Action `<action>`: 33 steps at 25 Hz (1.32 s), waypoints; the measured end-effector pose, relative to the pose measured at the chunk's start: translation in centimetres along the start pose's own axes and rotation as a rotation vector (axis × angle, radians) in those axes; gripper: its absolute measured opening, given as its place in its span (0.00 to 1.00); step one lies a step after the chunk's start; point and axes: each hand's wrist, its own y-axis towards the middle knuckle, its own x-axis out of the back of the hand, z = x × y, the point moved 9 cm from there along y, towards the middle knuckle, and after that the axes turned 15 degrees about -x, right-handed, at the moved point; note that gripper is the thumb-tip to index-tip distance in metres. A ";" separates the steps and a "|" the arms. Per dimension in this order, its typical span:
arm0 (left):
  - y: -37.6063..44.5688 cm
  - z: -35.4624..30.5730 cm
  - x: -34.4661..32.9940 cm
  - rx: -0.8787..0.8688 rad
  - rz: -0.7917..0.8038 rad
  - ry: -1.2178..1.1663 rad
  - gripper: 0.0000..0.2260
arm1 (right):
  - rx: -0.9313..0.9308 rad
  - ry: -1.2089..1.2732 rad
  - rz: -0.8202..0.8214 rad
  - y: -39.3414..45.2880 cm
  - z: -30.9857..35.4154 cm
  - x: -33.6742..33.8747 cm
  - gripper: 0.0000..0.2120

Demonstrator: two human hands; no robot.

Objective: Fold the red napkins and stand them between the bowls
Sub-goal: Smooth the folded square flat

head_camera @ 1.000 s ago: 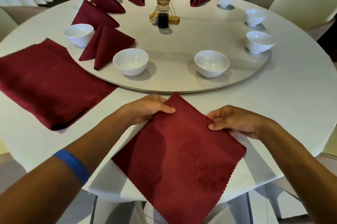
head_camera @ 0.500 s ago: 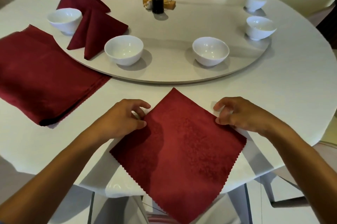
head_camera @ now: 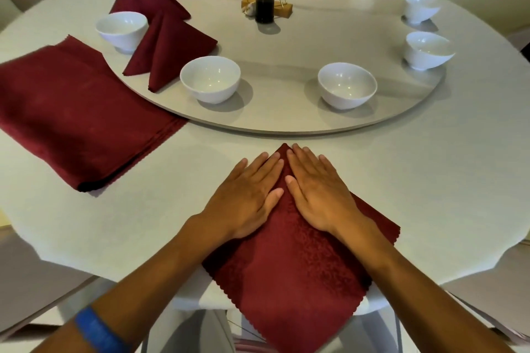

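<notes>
Both hands are lying flat on the red napkin (head_camera: 289,260), just short of the turntable (head_camera: 286,120). The left hand (head_camera: 246,194) and right hand (head_camera: 318,192) are pressing, fingers straight, either side of its centre line. The napkin's far corner is pointing at the turntable, near corner overhanging the table edge.

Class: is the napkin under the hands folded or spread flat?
Spread: the napkin lies flat as a diamond, both hands pressing its far corner.

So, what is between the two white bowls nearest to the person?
Nothing: in the head view, the stretch of turntable between the left bowl and the right bowl is bare. No folded napkin stands there yet.
</notes>
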 end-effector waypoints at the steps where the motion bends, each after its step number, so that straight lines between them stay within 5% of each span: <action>1: -1.6 0.2 0.1 0.004 -0.006 0.022 0.31 | 0.001 -0.012 -0.005 0.0 0.0 0.0 0.35; 7: -13.4 1.0 1.6 0.063 -0.104 0.115 0.25 | -0.018 -0.048 -0.022 0.1 -0.1 -0.1 0.28; 11: -6.4 -1.7 3.3 0.086 -0.227 0.008 0.26 | -0.012 -0.033 -0.032 0.0 0.1 0.1 0.30; 14: -0.6 -4.0 1.0 -0.006 -0.156 -0.144 0.29 | -0.016 0.082 0.012 -0.4 0.2 0.4 0.28; 21: -0.2 -4.0 -1.1 0.001 -0.077 0.071 0.29 | 0.023 0.400 0.044 -0.8 -0.4 1.8 0.30; 25: -0.2 -4.2 -1.0 -0.002 -0.074 0.074 0.28 | -0.036 0.011 0.006 -3.6 -3.6 0.6 0.31; 30: -0.1 -4.5 -0.8 -0.011 -0.057 0.057 0.29 | -0.196 -0.056 0.060 -10.1 -11.4 0.9 0.36; 33: -1.1 -4.5 2.2 0.022 -0.329 -0.045 0.25 | -0.249 -0.068 -0.094 -9.2 -10.1 3.6 0.37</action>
